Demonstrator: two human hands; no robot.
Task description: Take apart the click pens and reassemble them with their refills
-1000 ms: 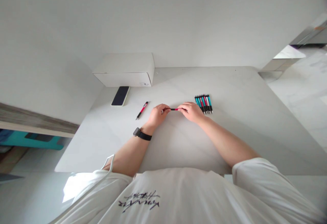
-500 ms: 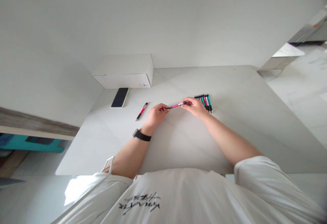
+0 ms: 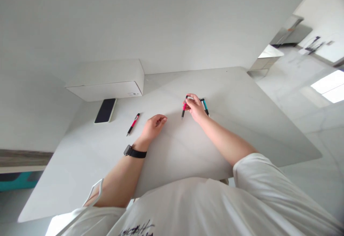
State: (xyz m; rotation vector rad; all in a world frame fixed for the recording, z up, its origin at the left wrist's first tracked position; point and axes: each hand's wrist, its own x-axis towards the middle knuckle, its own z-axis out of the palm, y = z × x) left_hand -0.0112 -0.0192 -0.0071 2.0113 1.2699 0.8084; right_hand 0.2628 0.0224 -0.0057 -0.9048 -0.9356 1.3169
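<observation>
My right hand (image 3: pixel 195 107) pinches a pink-and-black pen (image 3: pixel 184 109) near its upper end. The pen's pointed tip is aimed down toward the table. Just right of that hand lies a group of pens, of which a teal-and-black pen (image 3: pixel 205 106) shows best; the hand covers most of the others. My left hand (image 3: pixel 153 126) rests on the table with its fingers curled in and nothing visible in them. To its left lies another pink-and-black pen (image 3: pixel 133 124), slanted, apart from the hand.
Farther left on the white table (image 3: pixel 172 150) lies a dark-screened phone (image 3: pixel 105 110). Behind the phone a long white box (image 3: pixel 107 80) stands against the wall. A black watch (image 3: pixel 135 152) is on my left wrist.
My left hand has let go of the pen that both hands held. My right hand has turned it from nearly level to steep, beside the pen group. The camera view has shifted right.
</observation>
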